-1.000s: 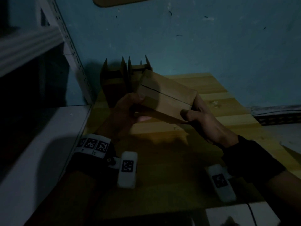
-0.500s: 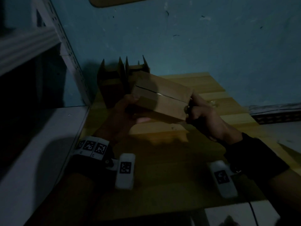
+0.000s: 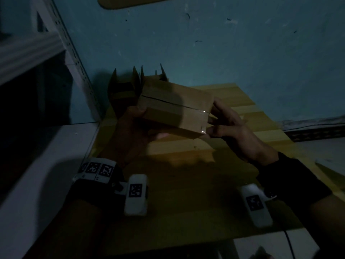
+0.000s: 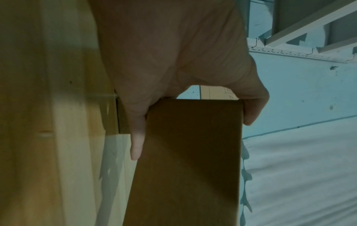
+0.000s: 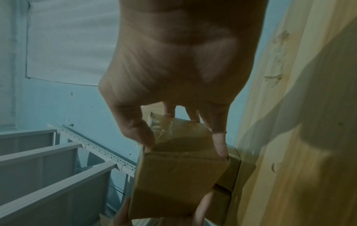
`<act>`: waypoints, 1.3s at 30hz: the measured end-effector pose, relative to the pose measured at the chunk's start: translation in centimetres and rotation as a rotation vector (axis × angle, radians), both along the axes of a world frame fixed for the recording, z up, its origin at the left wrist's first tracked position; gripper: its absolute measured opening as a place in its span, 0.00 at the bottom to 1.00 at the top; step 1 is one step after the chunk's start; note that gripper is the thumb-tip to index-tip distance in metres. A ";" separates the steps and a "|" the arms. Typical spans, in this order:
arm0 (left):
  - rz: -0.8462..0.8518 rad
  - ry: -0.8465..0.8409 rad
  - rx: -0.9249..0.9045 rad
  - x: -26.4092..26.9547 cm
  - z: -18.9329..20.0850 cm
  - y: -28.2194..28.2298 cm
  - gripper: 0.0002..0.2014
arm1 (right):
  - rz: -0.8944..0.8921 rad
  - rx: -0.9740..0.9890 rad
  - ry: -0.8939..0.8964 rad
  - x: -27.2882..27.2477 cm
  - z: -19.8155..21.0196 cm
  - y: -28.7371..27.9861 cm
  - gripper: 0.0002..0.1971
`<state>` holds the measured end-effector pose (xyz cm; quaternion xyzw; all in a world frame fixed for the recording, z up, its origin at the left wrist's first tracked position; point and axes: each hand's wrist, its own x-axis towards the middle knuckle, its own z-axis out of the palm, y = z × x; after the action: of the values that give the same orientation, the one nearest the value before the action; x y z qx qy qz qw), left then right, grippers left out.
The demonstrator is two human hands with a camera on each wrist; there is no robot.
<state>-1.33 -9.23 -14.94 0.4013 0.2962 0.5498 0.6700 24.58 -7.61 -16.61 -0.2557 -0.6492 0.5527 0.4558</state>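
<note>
Nearest to me, on my side of the closed cardboard box (image 3: 173, 111), both my wrists wore dark bands with white marker blocks (image 3: 136, 194). My left hand (image 3: 130, 133) gripped the box's left end, with the thumb curled onto its top face and the fingers underneath. My right hand (image 3: 230, 128) gripped the box's right end. Its thumb pressed the near corner, where shiny clear tape (image 3: 203, 128) wrapped over the edge, and its fingers curled round the far side. The box was held between both hands in the air above the wooden worktop (image 3: 186, 184), tilted so that its left end looked higher from my view. A dark seam ran lengthwise along the box's top face. Just behind the box's left end, open cardboard boxes (image 3: 123, 90) stood on the worktop with their flaps pointing up; I could not tell whether they touched it. Left of the box lay a white surface (image 3: 46, 165), with a pale metal rack (image 3: 74, 58) above that. Beyond the box rose a blue-green wall (image 3: 224, 43). The whole scene was dim.
</note>
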 end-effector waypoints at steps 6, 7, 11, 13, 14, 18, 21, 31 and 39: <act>0.027 -0.015 0.020 -0.2 0.4 -0.4 0.55 | 0.024 -0.002 0.002 0.0 0.5 -0.4 0.39; 0.030 -0.015 0.019 -0.2 0.4 -0.4 0.55 | 0.026 -0.005 0.004 0.0 0.6 -0.5 0.39; 0.051 -0.024 0.015 -0.3 0.4 -0.6 0.52 | 0.025 -0.003 0.008 -0.2 0.7 -0.6 0.40; 0.058 -0.025 0.012 -0.4 0.4 -0.6 0.51 | 0.023 0.001 0.008 -0.3 0.7 -0.6 0.38; 0.060 -0.022 0.011 -0.4 0.4 -0.7 0.51 | 0.025 0.003 0.011 -0.3 0.7 -0.6 0.38; 0.077 -0.017 0.005 -0.3 0.5 -0.7 0.54 | 0.038 -0.007 0.021 -0.4 0.6 -0.5 0.37; 0.087 0.015 0.014 -0.2 0.4 -0.7 0.55 | 0.029 -0.025 0.015 -0.3 0.6 -0.4 0.38; 0.103 0.047 0.008 0.0 0.2 -0.4 0.51 | 0.024 -0.069 0.036 -0.6 0.4 -0.5 0.40; 0.087 0.065 0.056 -0.2 0.3 -0.5 0.44 | 0.029 -0.068 0.077 -0.5 0.3 -0.5 0.43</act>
<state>-1.54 -9.70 -14.69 0.4244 0.3193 0.5732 0.6240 24.04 -8.07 -16.31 -0.2402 -0.6157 0.5903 0.4634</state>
